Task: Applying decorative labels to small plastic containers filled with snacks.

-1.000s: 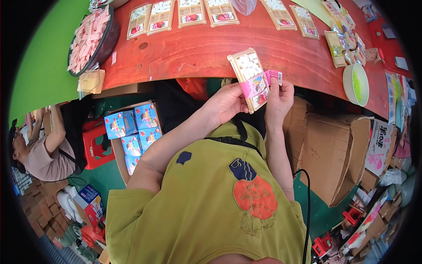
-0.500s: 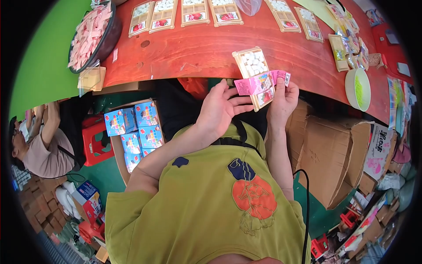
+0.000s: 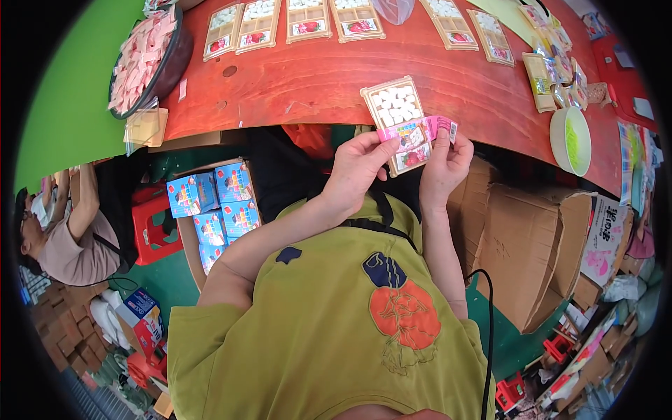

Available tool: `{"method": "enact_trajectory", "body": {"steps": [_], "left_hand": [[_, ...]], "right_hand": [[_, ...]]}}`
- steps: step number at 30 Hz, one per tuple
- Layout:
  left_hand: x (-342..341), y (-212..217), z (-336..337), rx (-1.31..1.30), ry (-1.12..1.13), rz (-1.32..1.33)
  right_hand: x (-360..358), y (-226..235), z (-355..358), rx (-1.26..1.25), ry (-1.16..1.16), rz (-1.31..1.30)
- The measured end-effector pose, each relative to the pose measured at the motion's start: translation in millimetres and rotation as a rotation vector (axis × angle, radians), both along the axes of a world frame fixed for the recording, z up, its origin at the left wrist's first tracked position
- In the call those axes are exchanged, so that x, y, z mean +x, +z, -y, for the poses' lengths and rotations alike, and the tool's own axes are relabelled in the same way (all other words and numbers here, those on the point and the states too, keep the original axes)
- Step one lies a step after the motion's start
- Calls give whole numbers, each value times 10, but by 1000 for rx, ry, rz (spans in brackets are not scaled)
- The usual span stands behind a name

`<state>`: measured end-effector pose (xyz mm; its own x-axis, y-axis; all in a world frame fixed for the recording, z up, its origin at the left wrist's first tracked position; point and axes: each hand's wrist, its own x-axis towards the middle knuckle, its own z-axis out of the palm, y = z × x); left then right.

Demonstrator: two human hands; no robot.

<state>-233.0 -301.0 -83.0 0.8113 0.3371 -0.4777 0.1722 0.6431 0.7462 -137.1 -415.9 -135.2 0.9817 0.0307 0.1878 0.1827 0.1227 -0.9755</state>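
Observation:
A small beige compartment tray (image 3: pixel 367 99) filled with white pellets is held at the table's near edge. A pink printed paper strip (image 3: pixel 408 132) lies across its lower half, and a strawberry picture shows below the strip. My left hand (image 3: pixel 355 170) is closed on the tray's left side, thumb on top of the strip. With thumb and fingers, my right hand (image 3: pixel 446 165) pinches the strip's right end, which sticks out past the tray. The fingers beneath the tray are partly hidden.
Several similar trays (image 3: pixel 308 28) line the far side of the red table (image 3: pixel 294 84). A dark basin (image 3: pixel 183 59) of pink strips stands left, a bowl (image 3: pixel 560 140) of green bits right. Below are a carton of blue boxes (image 3: pixel 240 217) and an open cardboard box (image 3: pixel 521 241). Another person sits at left.
My left hand has gone from open fingers beside the tray to a grip, its thumb on the strip. The tray has shifted slightly left, and the strip lies closer over it.

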Motion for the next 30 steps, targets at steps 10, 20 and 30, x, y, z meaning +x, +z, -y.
{"method": "enact_trajectory", "body": {"steps": [10,20,30], "left_hand": [[-281,65,-451,126,-417,273],[-225,821,-551,1206,-630,902],[-342,644,-368,1496,-329,1003]], "right_hand": [[89,747,476,-61,537,123],[251,1469,465,-163,1057,414],[149,1330,347,-261,1240,220]]}}
